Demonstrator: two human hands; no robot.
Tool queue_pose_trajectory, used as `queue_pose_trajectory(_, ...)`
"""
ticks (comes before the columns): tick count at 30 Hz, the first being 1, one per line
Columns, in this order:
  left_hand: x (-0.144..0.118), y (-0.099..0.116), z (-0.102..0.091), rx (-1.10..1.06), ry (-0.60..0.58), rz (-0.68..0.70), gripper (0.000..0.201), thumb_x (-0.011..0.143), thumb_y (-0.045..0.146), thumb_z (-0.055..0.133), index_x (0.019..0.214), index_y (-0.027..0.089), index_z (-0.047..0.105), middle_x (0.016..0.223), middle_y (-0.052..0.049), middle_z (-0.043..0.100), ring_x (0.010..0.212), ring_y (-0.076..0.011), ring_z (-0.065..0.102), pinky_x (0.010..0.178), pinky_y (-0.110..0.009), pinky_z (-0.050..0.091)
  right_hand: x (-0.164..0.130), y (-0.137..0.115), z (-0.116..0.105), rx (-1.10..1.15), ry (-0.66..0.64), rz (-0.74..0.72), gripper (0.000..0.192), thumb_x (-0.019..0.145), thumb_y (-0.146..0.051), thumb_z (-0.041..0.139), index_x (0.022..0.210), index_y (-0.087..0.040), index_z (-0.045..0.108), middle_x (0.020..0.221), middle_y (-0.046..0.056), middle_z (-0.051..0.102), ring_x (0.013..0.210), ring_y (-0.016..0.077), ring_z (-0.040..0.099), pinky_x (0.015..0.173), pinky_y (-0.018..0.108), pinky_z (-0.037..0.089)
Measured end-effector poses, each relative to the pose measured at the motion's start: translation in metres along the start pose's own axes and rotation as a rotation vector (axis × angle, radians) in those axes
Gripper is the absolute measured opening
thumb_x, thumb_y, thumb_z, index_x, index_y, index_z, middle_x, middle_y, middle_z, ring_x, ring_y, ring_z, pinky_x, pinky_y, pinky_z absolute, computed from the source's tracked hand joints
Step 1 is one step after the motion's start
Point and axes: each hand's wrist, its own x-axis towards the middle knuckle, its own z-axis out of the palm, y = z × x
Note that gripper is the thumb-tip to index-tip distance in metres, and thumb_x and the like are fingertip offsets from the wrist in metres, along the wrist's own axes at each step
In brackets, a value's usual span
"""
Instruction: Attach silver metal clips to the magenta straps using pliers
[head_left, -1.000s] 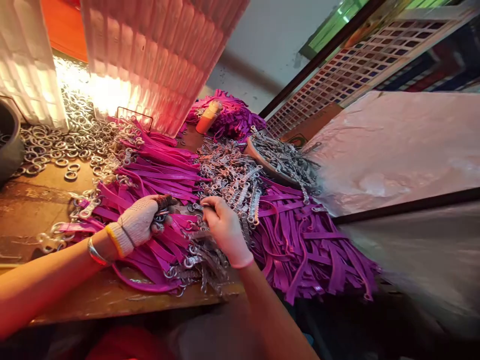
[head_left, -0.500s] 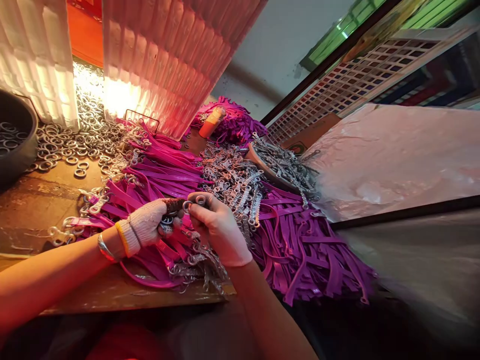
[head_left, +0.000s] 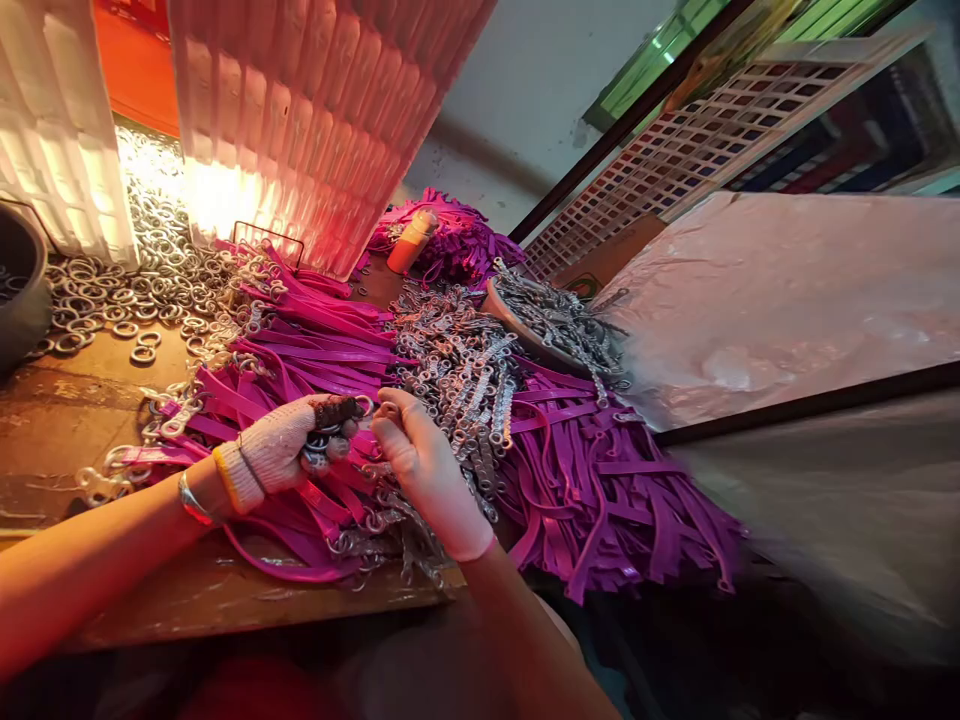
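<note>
Left hand: your gloved left hand (head_left: 289,447) is gripping a cluster of metal rings (head_left: 324,447).
Right hand: your right hand (head_left: 424,465) is pinching one ring (head_left: 365,406) against the left fingertips.
Beneath: purple straps (head_left: 315,350) are lying heaped under both hands, crowding the wooden bench (head_left: 90,410).
Beyond: metal clasps (head_left: 465,370) are piling just past your right hand.
Left side: loose rings (head_left: 112,300) are spreading near a dark bowl (head_left: 19,290).

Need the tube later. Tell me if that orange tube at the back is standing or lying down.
Lying down: the orange tube rests slanted on the purple strap pile.
</note>
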Motion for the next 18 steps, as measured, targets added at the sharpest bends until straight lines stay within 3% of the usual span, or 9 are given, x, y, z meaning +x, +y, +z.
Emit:
queue_pose_trajectory(3,-0.002,-0.005,0.003,0.058,0.009,0.037,0.017,0.081,0.032,0.068,0.079,0.015,0.063,0.055,0.002,0.048,0.041,-0.0066,0.037,0.035,-0.016,0.024,-0.002,0.012,0.003,-0.316,0.113,-0.241,0.039,0.099,-0.034,0.048,0.135,-0.018,0.05,0.118,0.014,0.061,0.108,0.0255,0.06,0.095,0.043,0.05)
queue_pose_trajectory(6,-0.006,-0.005,0.008,0.236,0.084,0.17,0.017,0.084,0.03,0.062,0.078,0.014,0.061,0.058,0.0,0.052,0.043,-0.0075,0.042,0.036,-0.016,0.03,-0.002,0.021,0.003,-0.513,0.18,-0.4,0.038,0.101,-0.027,0.044,0.137,-0.017,0.047,0.117,0.016,0.059,0.108,0.0277,0.06,0.092,0.045,0.052)
queue_pose_trajectory(10,-0.012,-0.001,0.014,0.41,0.187,0.25,0.018,0.086,0.033,0.059,0.085,0.015,0.061,0.057,0.0,0.055,0.042,-0.0081,0.043,0.036,-0.016,0.031,-0.004,0.026,0.001,-0.537,0.17,-0.367,0.037,0.102,-0.027,0.044,0.136,-0.016,0.049,0.117,0.016,0.059,0.104,0.027,0.062,0.087,0.043,0.054)
queue_pose_trajectory(18,-0.017,-0.001,0.018,0.499,0.181,0.241,0.024,0.089,0.04,0.062,0.086,0.017,0.061,0.055,0.002,0.056,0.039,-0.0064,0.042,0.035,-0.015,0.032,-0.008,0.028,0.007,-0.481,0.16,-0.28,0.036,0.1,-0.024,0.044,0.134,-0.015,0.053,0.117,0.016,0.062,0.101,0.0258,0.063,0.087,0.041,0.055)
